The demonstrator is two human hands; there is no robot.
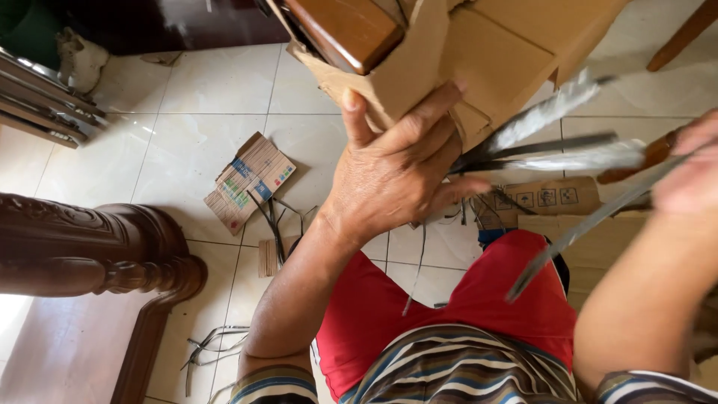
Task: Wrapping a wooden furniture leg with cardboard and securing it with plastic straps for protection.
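Note:
My left hand (396, 168) presses its palm and spread fingers against the brown cardboard wrapping (493, 52) around a polished wooden piece (344, 30) held up in front of me. Dark packing straps (538, 150) run from under that hand toward the right. My right hand (692, 168) is blurred at the right edge, closed around a brown-handled tool (651, 153) whose grey blade points left at the cardboard. A loose grey strap (576, 232) hangs down past my red shorts (479, 307).
A carved dark wooden furniture leg (97, 251) stands at the left on the tiled floor (187, 90). Flattened cardboard pieces (250, 179) and cut strap scraps (213, 344) lie on the tiles. More cardboard (546, 198) lies beyond my knee.

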